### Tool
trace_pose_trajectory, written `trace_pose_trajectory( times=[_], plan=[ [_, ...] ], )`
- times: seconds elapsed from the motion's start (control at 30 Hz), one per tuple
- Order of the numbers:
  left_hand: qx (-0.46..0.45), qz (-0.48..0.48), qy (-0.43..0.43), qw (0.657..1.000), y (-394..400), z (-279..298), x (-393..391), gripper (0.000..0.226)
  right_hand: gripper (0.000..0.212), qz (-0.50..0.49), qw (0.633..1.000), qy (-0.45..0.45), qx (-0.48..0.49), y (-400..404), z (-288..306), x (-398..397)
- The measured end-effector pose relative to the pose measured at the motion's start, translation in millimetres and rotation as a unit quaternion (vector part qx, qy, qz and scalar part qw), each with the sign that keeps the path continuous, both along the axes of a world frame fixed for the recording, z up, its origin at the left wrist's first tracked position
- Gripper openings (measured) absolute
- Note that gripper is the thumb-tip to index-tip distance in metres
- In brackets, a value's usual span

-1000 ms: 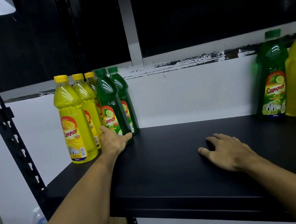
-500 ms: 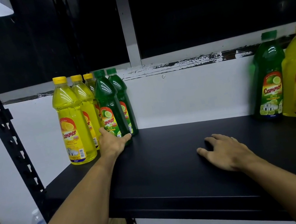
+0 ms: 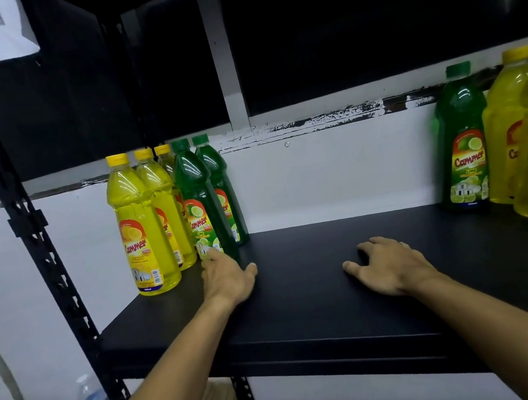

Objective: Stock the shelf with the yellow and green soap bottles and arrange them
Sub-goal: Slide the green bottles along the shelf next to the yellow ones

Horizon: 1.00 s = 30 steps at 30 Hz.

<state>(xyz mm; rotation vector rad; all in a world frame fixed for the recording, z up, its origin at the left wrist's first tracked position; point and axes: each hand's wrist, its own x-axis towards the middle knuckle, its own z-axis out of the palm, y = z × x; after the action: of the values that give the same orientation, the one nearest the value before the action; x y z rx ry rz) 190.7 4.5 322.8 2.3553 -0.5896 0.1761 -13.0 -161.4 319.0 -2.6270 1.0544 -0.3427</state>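
Shelf [image 3: 307, 313]: bottle cluster [image 3: 172, 213] at frame left, second bottle cluster [image 3: 504, 146] at right edge, both hands on the board between.

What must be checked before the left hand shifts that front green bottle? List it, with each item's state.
1. Left hand at the base of the front green bottle: ok, fingers touching it.
2. Firm grip on that bottle: cannot tell, fingers lie against the base only.
3. Bottle upright: ok.
4. Yellow bottle beside it standing: ok.
5. Right hand out of the way: ok, resting flat on the shelf.
6. Open shelf space to the right of the group: ok.
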Motion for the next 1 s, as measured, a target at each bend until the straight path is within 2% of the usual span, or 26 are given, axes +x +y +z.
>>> trace_pose_trajectory(
  times=[0.1, 0.17, 0.37, 0.5, 0.63, 0.83, 1.0],
  plan=[
    [0.062, -0.090, -0.011, 0.994, -2, 2, -38, 0.079, 0.049, 0.006, 0.998, -0.061, 0.023, -2, 3, -8],
    [0.083, -0.149, -0.013, 0.985, -9, 4, -61, 0.076, 0.048, 0.011, 0.994, -0.102, 0.037, -2, 4, -17],
    [0.111, -0.275, -0.019, 0.955, -51, 5, -100, 0.074, 0.041, 0.046, 0.997, -0.057, -0.014, -6, 6, -49],
    [0.155, -0.287, -0.023, 0.945, -76, 4, -103, 0.071, 0.042, 0.009, 0.998, -0.052, -0.038, -29, 15, -69],
    [0.209, -0.281, -0.049, 0.935, -84, 3, -104, 0.066, 0.044, -0.069, 0.993, -0.052, -0.077, -67, 25, -79],
    [0.245, -0.291, -0.078, 0.921, -85, 0, -105, 0.064, 0.061, -0.224, 0.966, -0.102, -0.077, -114, 34, -70],
    [0.247, -0.292, -0.084, 0.920, -86, 1, -107, 0.063, 0.074, -0.292, 0.941, -0.165, -0.051, -152, 36, -57]
  ],
)
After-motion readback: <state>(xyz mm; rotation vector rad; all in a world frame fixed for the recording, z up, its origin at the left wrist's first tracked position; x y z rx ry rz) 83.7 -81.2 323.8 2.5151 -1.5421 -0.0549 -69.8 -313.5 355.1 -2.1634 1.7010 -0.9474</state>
